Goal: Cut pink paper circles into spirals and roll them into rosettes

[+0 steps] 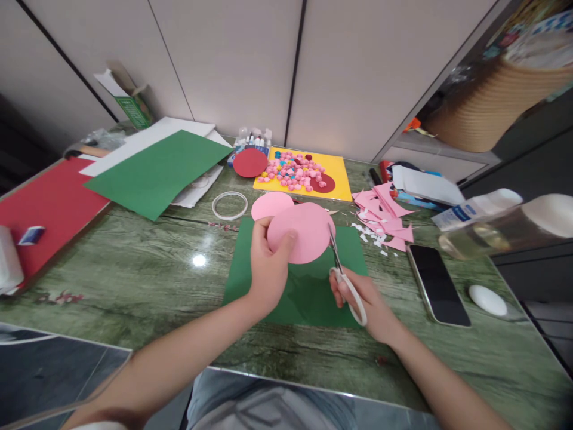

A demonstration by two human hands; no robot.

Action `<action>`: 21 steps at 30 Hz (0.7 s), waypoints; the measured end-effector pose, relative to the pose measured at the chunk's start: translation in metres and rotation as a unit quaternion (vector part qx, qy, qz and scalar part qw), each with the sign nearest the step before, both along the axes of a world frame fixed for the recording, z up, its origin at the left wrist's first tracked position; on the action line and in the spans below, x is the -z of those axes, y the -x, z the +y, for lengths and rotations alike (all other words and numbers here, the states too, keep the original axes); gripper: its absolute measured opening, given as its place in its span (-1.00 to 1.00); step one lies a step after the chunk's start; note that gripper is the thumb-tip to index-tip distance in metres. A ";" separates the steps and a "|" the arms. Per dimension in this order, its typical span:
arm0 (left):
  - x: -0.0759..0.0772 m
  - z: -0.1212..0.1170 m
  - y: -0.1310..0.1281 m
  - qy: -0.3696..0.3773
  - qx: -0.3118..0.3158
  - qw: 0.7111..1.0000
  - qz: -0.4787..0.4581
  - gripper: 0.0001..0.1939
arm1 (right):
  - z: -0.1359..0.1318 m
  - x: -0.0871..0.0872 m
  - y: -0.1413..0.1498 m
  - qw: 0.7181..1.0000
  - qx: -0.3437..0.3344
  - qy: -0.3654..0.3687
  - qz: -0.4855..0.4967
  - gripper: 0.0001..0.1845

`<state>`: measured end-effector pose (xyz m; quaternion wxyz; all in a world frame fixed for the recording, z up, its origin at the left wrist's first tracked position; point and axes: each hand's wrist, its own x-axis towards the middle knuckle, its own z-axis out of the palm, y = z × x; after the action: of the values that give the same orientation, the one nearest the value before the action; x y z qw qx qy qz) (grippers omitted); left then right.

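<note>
Between thumb and fingers, my left hand (pixel 271 266) pinches a round piece of pink paper (pixel 308 236) above a green sheet (pixel 295 295). White-handled scissors (pixel 353 298) are in my right hand (pixel 364 298), fingers through the loops. Their blades meet the right edge of the pink circle; whether they are cutting into it I cannot tell. Just behind lies another pink paper circle (pixel 271 205), partly covered by the held one. To the right is a pile of pink paper scraps (pixel 389 209) with small white bits (pixel 378 239) around it.
Pink paper balls (pixel 290 170) and a dark red circle sit on a yellow sheet (pixel 338 161). Left of it are a red circle (pixel 249 162), a tape roll (pixel 230 205), and large green paper (pixel 165 170). A phone (pixel 439 285), white mouse (pixel 487 300) and bottle (pixel 474 236) stand right.
</note>
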<state>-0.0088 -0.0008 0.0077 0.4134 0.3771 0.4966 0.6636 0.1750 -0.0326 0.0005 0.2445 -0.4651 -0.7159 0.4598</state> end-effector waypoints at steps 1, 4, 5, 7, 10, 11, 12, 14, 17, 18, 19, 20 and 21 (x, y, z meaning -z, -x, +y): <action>0.000 0.000 0.000 -0.002 -0.001 1.000 -0.003 -0.74 | 0.000 0.000 0.000 1.000 0.000 0.001 0.000 -0.54; -0.001 0.001 0.000 -0.007 -0.002 1.000 -0.016 -0.74 | 0.000 0.000 0.001 1.000 -0.001 0.007 -0.003 -0.54; -0.001 0.002 0.000 -0.006 -0.004 1.000 -0.017 -0.73 | 0.000 0.000 0.000 1.000 -0.002 0.008 -0.004 -0.53; -0.002 0.002 0.001 -0.004 -0.011 1.000 -0.012 -0.72 | -0.001 0.001 0.000 1.000 -0.004 0.010 -0.006 -0.53; -0.003 0.003 0.002 -0.007 -0.025 1.000 -0.001 -0.71 | -0.001 0.003 -0.001 1.000 -0.007 0.011 -0.009 -0.54; -0.003 0.003 0.002 -0.009 -0.027 1.000 0.000 -0.71 | 0.000 0.003 -0.001 1.000 -0.008 0.011 -0.009 -0.55; -0.004 0.003 0.002 -0.011 -0.028 1.000 0.000 -0.71 | 0.000 0.003 -0.001 1.000 -0.009 0.012 -0.008 -0.55; -0.003 0.003 0.002 -0.009 -0.027 1.000 -0.002 -0.71 | 0.000 0.003 -0.001 1.000 -0.010 0.014 -0.006 -0.54; -0.003 0.002 0.001 -0.002 -0.016 1.000 -0.009 -0.73 | -0.001 0.001 0.001 1.000 -0.011 0.010 -0.005 -0.52; -0.003 0.002 0.001 -0.002 -0.011 1.000 -0.012 -0.74 | -0.001 0.000 0.002 1.000 -0.011 0.006 -0.003 -0.51; -0.002 0.002 0.001 -0.004 -0.005 1.000 -0.015 -0.75 | -0.002 0.000 0.002 1.000 -0.011 0.003 0.000 -0.50; -0.002 0.001 0.000 -0.005 0.000 1.000 -0.017 -0.75 | -0.002 -0.001 0.002 1.000 -0.012 0.000 0.004 -0.49; -0.002 0.001 0.000 -0.008 0.005 1.000 -0.017 -0.76 | -0.002 -0.001 0.003 1.000 -0.012 -0.002 0.008 -0.48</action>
<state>-0.0089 0.0003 0.0094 0.4221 0.3713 0.4825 0.6716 0.1725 -0.0348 0.0011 0.2453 -0.4523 -0.7204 0.4650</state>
